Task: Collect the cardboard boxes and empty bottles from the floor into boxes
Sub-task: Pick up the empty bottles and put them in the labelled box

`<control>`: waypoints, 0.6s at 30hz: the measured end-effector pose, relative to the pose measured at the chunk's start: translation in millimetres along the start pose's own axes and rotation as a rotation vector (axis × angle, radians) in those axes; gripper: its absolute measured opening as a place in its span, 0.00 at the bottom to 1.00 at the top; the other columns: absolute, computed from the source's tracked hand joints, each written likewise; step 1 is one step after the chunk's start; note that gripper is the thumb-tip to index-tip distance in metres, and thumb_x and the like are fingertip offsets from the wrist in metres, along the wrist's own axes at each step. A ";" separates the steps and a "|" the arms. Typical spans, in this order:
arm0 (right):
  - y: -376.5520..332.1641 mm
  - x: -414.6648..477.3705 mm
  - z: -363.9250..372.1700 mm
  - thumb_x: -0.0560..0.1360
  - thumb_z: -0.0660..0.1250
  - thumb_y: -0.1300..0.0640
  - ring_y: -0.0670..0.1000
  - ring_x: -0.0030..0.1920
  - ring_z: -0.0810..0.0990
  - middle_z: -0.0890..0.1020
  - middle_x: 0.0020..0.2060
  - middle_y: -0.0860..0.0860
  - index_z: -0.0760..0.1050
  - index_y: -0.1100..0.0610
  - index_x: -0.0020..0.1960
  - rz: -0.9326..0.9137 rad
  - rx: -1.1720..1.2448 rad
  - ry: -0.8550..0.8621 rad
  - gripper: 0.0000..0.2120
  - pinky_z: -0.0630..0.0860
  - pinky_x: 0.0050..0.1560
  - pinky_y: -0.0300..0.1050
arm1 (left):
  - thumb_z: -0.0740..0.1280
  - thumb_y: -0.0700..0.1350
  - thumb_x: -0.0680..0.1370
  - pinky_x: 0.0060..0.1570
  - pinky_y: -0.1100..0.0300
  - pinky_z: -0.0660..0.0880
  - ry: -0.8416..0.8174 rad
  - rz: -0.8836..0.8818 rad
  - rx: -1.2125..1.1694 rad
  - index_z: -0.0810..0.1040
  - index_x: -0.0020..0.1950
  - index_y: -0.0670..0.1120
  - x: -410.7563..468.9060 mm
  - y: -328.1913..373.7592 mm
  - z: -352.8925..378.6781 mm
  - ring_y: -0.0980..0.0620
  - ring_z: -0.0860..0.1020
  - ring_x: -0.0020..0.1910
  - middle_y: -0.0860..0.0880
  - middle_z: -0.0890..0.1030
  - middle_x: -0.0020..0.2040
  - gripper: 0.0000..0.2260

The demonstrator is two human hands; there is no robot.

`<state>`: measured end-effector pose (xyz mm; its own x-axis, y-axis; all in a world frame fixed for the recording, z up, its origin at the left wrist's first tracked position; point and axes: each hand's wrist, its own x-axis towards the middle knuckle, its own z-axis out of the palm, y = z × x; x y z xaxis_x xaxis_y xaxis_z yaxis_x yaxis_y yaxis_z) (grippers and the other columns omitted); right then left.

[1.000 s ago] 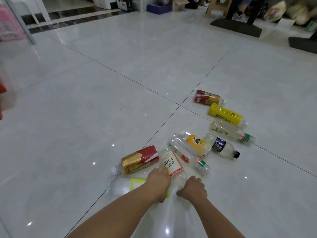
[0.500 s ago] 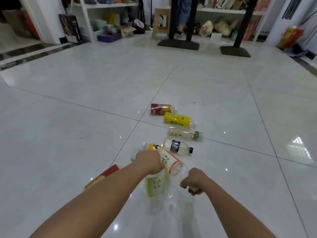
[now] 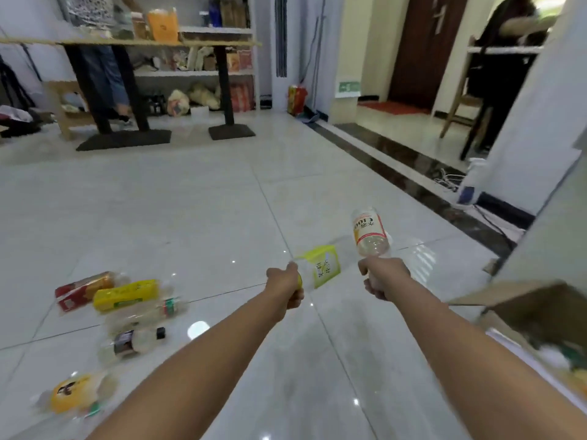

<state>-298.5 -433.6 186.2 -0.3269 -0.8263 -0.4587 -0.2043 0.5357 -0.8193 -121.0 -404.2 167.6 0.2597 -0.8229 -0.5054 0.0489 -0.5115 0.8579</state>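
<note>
My left hand (image 3: pixel 286 285) grips a clear bottle with a yellow-green label (image 3: pixel 324 268), held out over the floor. My right hand (image 3: pixel 379 277) grips the neck of a clear bottle with a white and red label (image 3: pixel 368 231), bottom end up. An open cardboard box (image 3: pixel 536 309) stands at the right edge, just right of my right forearm. Several empty bottles lie on the floor at the left: a red and gold one (image 3: pixel 83 289), a yellow one (image 3: pixel 126 295), a clear one with a green band (image 3: pixel 149 312), a dark-labelled one (image 3: pixel 131 341) and an orange-labelled one (image 3: pixel 71 392).
White tiled floor (image 3: pixel 206 217) spreads ahead. A table on black pedestal bases (image 3: pixel 124 139) and shelves with clutter stand at the back left. A dark threshold strip (image 3: pixel 413 176) with cables runs along the right. A person stands at the far right by a wooden chair (image 3: pixel 463 103).
Both hands have lifted a bottle each off the floor and swung right with my view. The bottle row now lies at the left and the cardboard box has come into view.
</note>
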 end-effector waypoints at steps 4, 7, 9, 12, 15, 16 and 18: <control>25.9 30.3 -142.3 0.66 0.65 0.63 0.51 0.20 0.73 0.75 0.27 0.55 0.68 0.60 0.39 0.059 0.261 0.314 0.06 0.65 0.21 0.33 | 0.56 0.49 0.82 0.28 0.62 0.71 -0.269 0.106 0.035 0.60 0.62 0.41 -26.0 17.6 163.9 0.51 0.70 0.29 0.44 0.71 0.37 0.15; 61.8 43.5 -224.6 0.67 0.67 0.57 0.51 0.18 0.74 0.79 0.28 0.56 0.73 0.60 0.38 0.138 0.344 0.513 0.06 0.68 0.20 0.33 | 0.59 0.45 0.81 0.26 0.62 0.71 -0.458 0.177 0.132 0.59 0.55 0.42 -59.9 10.5 272.1 0.51 0.72 0.30 0.45 0.70 0.40 0.11; 91.3 51.0 -260.6 0.65 0.68 0.57 0.53 0.24 0.78 0.81 0.29 0.56 0.76 0.61 0.39 0.206 0.440 0.600 0.07 0.76 0.28 0.41 | 0.61 0.43 0.79 0.33 0.61 0.76 -0.545 0.224 0.254 0.58 0.55 0.42 -82.4 -3.6 327.8 0.48 0.75 0.37 0.44 0.71 0.45 0.13; 135.7 57.2 -288.6 0.62 0.68 0.60 0.57 0.35 0.83 0.82 0.31 0.57 0.76 0.62 0.39 0.352 0.561 0.671 0.08 0.79 0.39 0.48 | 0.64 0.46 0.77 0.55 0.53 0.77 -0.548 0.372 0.600 0.58 0.67 0.38 -104.4 -32.8 381.5 0.40 0.77 0.56 0.39 0.74 0.59 0.24; 184.0 59.5 -292.6 0.62 0.70 0.63 0.57 0.33 0.81 0.79 0.31 0.58 0.73 0.63 0.38 0.434 0.682 0.716 0.08 0.78 0.35 0.47 | 0.62 0.42 0.78 0.54 0.52 0.73 -0.560 0.500 0.846 0.59 0.63 0.38 -111.7 -60.2 404.3 0.38 0.76 0.58 0.37 0.73 0.62 0.18; 197.4 58.1 -292.8 0.62 0.72 0.62 0.57 0.33 0.81 0.79 0.34 0.59 0.75 0.65 0.43 0.465 0.705 0.713 0.12 0.80 0.35 0.48 | 0.62 0.41 0.77 0.53 0.51 0.72 -0.541 0.549 0.934 0.60 0.62 0.39 -111.1 -67.1 406.7 0.38 0.75 0.58 0.38 0.72 0.62 0.17; 218.7 58.6 -293.8 0.67 0.73 0.62 0.56 0.30 0.79 0.79 0.36 0.59 0.75 0.66 0.45 0.523 0.781 0.707 0.12 0.78 0.28 0.44 | 0.63 0.41 0.77 0.52 0.51 0.72 -0.478 0.663 1.067 0.60 0.64 0.39 -104.9 -78.6 409.6 0.39 0.75 0.57 0.40 0.70 0.62 0.19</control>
<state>-633.4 -313.7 81.2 -0.6930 -0.1258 -0.7099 0.6470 0.3258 -0.6894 -547.1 -379.0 115.3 -0.4286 -0.8819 -0.1964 -0.7809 0.2522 0.5715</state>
